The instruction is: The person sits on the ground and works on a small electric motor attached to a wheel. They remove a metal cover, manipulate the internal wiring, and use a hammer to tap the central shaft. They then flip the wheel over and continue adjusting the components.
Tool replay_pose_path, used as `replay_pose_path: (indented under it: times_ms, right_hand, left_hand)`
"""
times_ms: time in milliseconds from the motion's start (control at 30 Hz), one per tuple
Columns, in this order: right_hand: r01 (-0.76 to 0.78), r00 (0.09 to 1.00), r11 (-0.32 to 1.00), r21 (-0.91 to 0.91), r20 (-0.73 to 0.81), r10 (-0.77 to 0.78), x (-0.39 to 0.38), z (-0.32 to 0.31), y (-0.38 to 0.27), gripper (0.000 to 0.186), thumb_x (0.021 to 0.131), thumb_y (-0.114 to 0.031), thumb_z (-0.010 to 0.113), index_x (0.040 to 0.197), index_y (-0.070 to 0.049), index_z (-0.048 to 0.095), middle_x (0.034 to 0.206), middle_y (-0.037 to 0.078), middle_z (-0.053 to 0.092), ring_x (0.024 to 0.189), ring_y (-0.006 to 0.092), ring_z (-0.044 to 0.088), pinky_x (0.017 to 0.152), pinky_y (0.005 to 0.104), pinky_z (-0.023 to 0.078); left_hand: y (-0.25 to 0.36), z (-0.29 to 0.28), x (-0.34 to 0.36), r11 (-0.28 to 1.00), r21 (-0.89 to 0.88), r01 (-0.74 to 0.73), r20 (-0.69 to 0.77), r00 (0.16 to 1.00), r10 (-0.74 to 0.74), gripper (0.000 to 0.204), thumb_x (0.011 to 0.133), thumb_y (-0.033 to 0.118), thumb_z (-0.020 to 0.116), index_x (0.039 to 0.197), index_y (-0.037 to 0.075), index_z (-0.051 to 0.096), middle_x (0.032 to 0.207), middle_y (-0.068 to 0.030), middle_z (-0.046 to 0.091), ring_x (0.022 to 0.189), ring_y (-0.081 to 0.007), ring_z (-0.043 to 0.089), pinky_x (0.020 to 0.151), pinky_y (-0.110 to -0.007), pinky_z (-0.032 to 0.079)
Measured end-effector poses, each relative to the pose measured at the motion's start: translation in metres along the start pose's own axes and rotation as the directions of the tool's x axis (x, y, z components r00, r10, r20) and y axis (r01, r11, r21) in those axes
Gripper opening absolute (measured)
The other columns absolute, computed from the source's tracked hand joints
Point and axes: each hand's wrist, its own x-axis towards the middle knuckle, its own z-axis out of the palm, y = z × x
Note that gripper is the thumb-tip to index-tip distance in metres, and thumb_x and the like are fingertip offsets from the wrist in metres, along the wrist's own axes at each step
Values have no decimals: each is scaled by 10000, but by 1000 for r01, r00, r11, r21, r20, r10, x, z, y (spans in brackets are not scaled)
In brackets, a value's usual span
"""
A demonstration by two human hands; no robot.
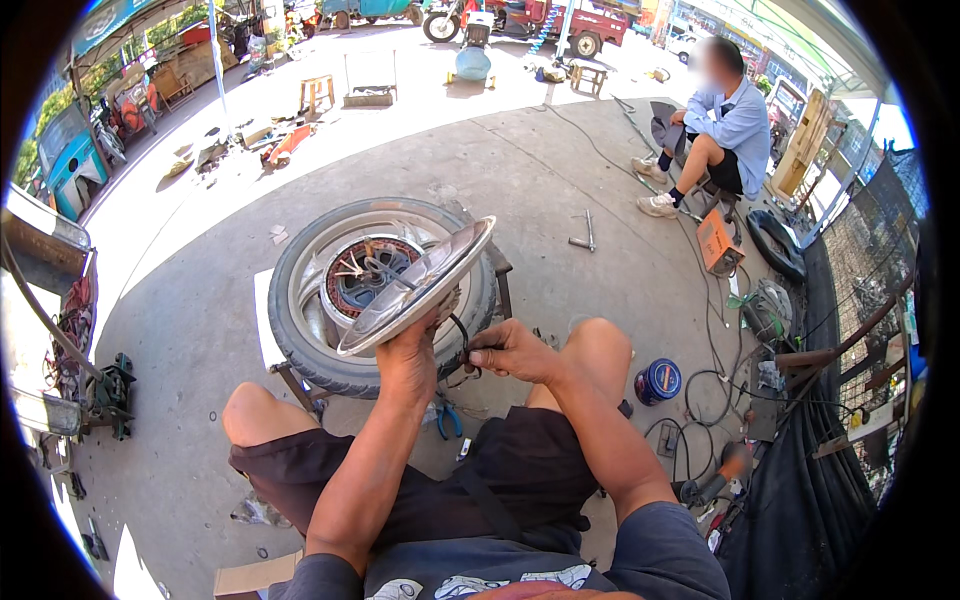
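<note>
In front of me a wheel with a tyre [299, 323] lies flat on a low metal stand, its hub open with wires and a red-and-dark ring [349, 290] inside. My left hand [402, 362] grips a silvery round metal plate [442, 262] from underneath, holding it tilted over the right side of the wheel. My right hand [505, 352] pinches a dark cable [462, 330] that hangs below the plate. Blue-handled pliers [450, 421] lie on the ground beneath, between my knees.
A seated person [728, 130] is at right, near an orange machine [718, 243], hoses and a loose tyre [775, 243]. A blue tub [658, 382] stands by my right knee. A T-handle wrench [588, 235] lies beyond the wheel. Metal equipment [115, 395] is at left, dark netting [800, 510] at right.
</note>
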Motion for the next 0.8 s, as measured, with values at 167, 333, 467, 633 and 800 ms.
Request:
replay_pose_path:
  times_ms: [167,333,467,633,800]
  right_hand:
    - [-18,1000,1000,-12,-10,18,0,2,-3,288,957,-292,725,1018,-12,753,773,-41,672,618,27,463,524,219,340]
    - [-25,1000,999,-27,-4,25,0,0,-2,311,957,-293,722,1052,3,744,809,-21,693,628,28,474,529,218,360]
    - [-21,1000,1000,-13,4,21,0,1,-4,333,953,-296,725,1075,14,736,870,8,726,642,30,499,538,212,394]
    - [-11,1000,1000,-12,0,11,-1,1,-6,352,947,-308,732,1083,17,732,909,26,742,660,32,520,548,206,420]
    - [7,1000,1000,0,-20,-7,-1,3,-8,355,943,-318,735,1054,19,738,846,14,714,654,39,519,543,211,412]
  left_hand:
    - [0,-2,1,1000,-19,-7,2,1000,7,402,857,64,773,1225,131,625,1222,-49,662,1182,-262,619,1028,-501,474]
    - [1,-2,2,1000,-1,2,1,1000,-2,384,862,69,771,1216,130,633,1203,-52,674,1167,-261,629,1006,-495,483]
    - [3,0,2,1000,3,-1,4,1000,1,382,863,70,771,1214,131,634,1197,-50,677,1158,-258,633,997,-492,491]
    - [3,0,1,1000,10,2,6,1000,-2,399,860,73,775,1224,134,624,1211,-40,667,1167,-249,627,1001,-496,492]
    - [1,0,0,1000,21,3,0,1000,-3,405,858,76,776,1226,138,618,1221,-34,658,1175,-245,620,1006,-498,489]
